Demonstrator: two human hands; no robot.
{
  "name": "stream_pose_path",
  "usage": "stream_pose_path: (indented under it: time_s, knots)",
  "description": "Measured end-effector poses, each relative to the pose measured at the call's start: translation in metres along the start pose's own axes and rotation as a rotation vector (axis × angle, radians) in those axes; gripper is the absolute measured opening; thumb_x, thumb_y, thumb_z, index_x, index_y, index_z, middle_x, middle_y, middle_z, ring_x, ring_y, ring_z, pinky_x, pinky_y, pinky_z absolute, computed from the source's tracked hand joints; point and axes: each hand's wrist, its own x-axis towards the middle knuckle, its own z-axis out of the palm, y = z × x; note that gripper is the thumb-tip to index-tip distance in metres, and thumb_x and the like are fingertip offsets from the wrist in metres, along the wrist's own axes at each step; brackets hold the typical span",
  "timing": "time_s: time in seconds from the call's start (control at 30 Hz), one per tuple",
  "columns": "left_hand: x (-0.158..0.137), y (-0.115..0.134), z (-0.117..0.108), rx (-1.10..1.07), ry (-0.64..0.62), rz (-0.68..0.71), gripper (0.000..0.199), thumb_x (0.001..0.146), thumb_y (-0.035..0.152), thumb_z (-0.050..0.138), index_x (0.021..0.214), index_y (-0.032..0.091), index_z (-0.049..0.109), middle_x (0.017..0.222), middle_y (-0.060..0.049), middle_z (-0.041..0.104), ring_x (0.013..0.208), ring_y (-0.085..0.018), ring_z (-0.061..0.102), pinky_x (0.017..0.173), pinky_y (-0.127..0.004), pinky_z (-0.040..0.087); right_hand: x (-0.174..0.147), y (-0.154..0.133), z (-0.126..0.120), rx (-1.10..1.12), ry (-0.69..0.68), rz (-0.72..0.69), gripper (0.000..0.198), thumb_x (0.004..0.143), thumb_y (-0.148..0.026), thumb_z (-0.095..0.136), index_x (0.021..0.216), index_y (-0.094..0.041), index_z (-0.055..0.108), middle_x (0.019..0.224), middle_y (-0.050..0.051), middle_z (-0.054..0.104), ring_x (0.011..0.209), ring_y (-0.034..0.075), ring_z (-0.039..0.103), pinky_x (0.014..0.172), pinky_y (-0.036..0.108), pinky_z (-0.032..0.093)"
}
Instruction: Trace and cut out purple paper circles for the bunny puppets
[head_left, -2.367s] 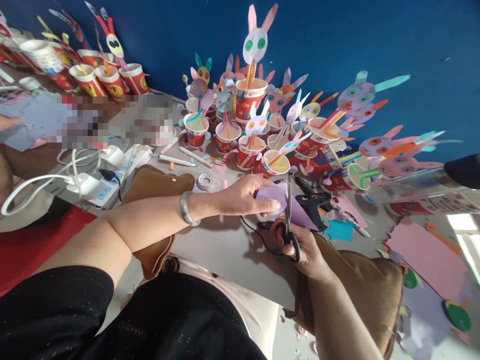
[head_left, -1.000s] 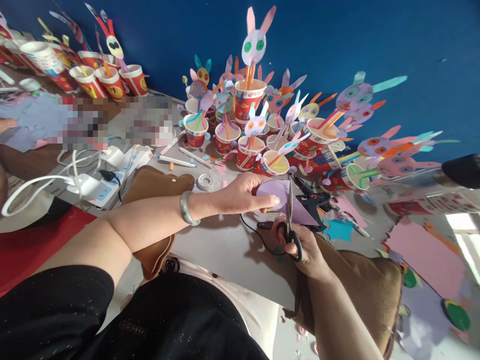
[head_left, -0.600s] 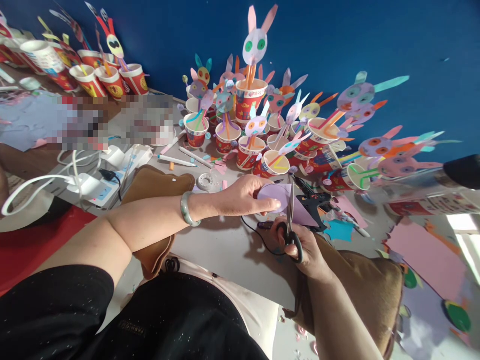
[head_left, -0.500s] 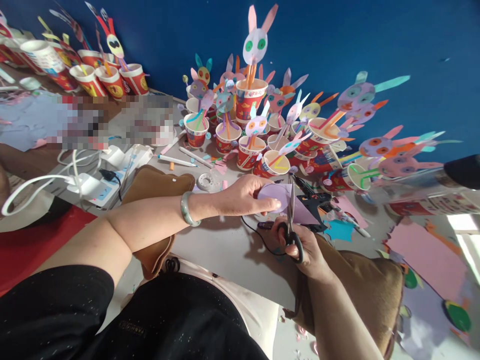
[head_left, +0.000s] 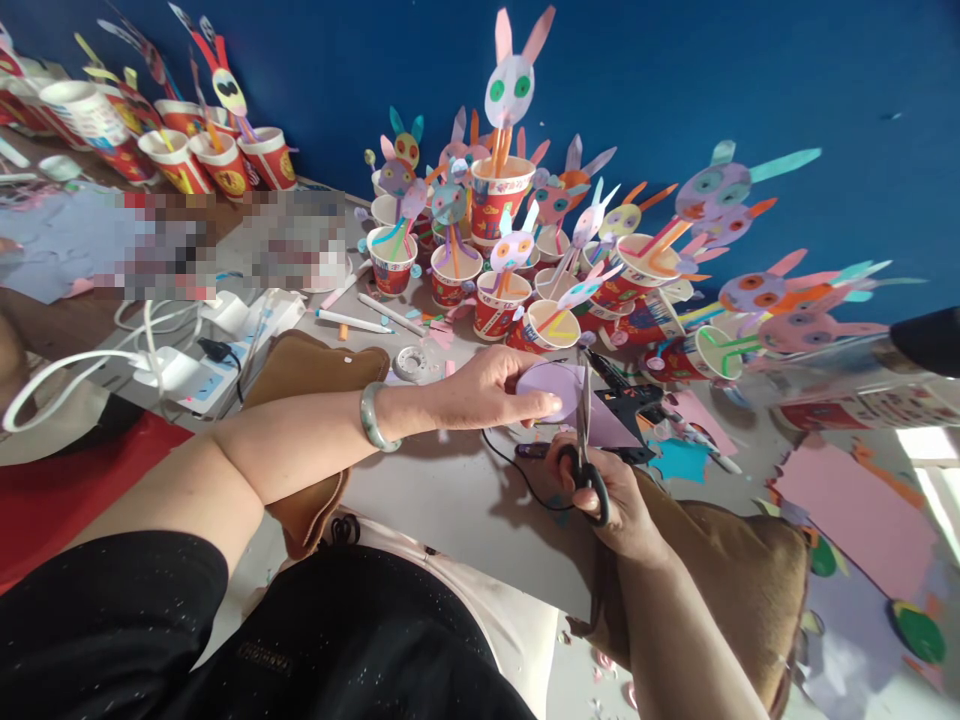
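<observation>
My left hand, with a bracelet at its wrist, pinches a sheet of purple paper between thumb and fingers. A rounded outline shows on that paper, and a pointed corner extends to the right. In my right hand is a pair of black-handled scissors, its fingers through the loops. The blades point away from me and meet the paper just right of the left thumb. Below the paper, a dark cable runs over the table.
Paper cups with paper rabbit figures crowd the back by a blue wall. A black glue gun and turquoise paper scrap lie right of my hands. At left are a tape roll, pens and a power strip.
The purple paper has shifted very slightly in my left hand, and the scissor blades have moved a little against it. Both hands keep their holds.
</observation>
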Motion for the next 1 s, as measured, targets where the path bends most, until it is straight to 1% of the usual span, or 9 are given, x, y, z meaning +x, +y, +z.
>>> stream_pose_path:
  time_s: [0.17, 0.33, 0.47, 0.67, 1.0]
  knots:
    - [0.0002, -0.0008, -0.0001, -0.024, -0.002, -0.009, 0.022, 0.083, 0.033, 0.064, 0.073, 0.014, 0.059, 0.061, 0.001, 0.058, 0.055, -0.006, 0.053, 0.052, -0.018, 0.043, -0.0002, 0.0009, 0.0004, 0.006, 0.003, -0.031, 0.063, 0.079, -0.081, 0.054, 0.063, -0.021, 0.044, 0.064, 0.001, 0.046, 0.062, 0.015, 0.039, 0.057, 0.03, 0.032]
    - [-0.0003, -0.0008, -0.0001, -0.013, 0.0, -0.004, 0.022, 0.083, 0.032, 0.064, 0.072, 0.014, 0.058, 0.062, 0.002, 0.057, 0.054, -0.006, 0.052, 0.052, -0.017, 0.043, -0.0009, 0.0019, 0.0, 0.011, -0.01, -0.021, 0.062, 0.079, -0.081, 0.054, 0.064, -0.021, 0.045, 0.064, 0.001, 0.047, 0.062, 0.015, 0.039, 0.057, 0.03, 0.032]
    - [-0.0002, 0.0, -0.0001, 0.008, -0.021, -0.003, 0.02, 0.082, 0.03, 0.065, 0.073, 0.013, 0.06, 0.061, 0.001, 0.059, 0.055, -0.006, 0.054, 0.052, -0.017, 0.041, -0.0007, 0.0007, 0.0004, 0.023, -0.025, -0.019, 0.062, 0.078, -0.081, 0.055, 0.065, -0.021, 0.047, 0.064, 0.0, 0.047, 0.062, 0.015, 0.038, 0.057, 0.03, 0.031]
    - [-0.0001, 0.0006, 0.0002, 0.021, -0.009, 0.003, 0.021, 0.081, 0.029, 0.065, 0.07, 0.013, 0.059, 0.06, 0.001, 0.058, 0.053, -0.007, 0.055, 0.05, -0.017, 0.04, 0.001, -0.0004, 0.0004, 0.006, -0.012, -0.028, 0.062, 0.078, -0.081, 0.056, 0.064, -0.021, 0.048, 0.065, 0.001, 0.049, 0.065, 0.016, 0.04, 0.06, 0.03, 0.032]
    - [0.0, -0.0003, 0.0004, -0.018, -0.019, -0.003, 0.02, 0.082, 0.03, 0.063, 0.072, 0.014, 0.057, 0.061, 0.003, 0.058, 0.054, -0.006, 0.054, 0.052, -0.017, 0.043, 0.0016, -0.0027, 0.0004, -0.01, 0.016, -0.021, 0.064, 0.076, -0.083, 0.056, 0.062, -0.021, 0.045, 0.064, 0.001, 0.048, 0.065, 0.017, 0.041, 0.059, 0.031, 0.033]
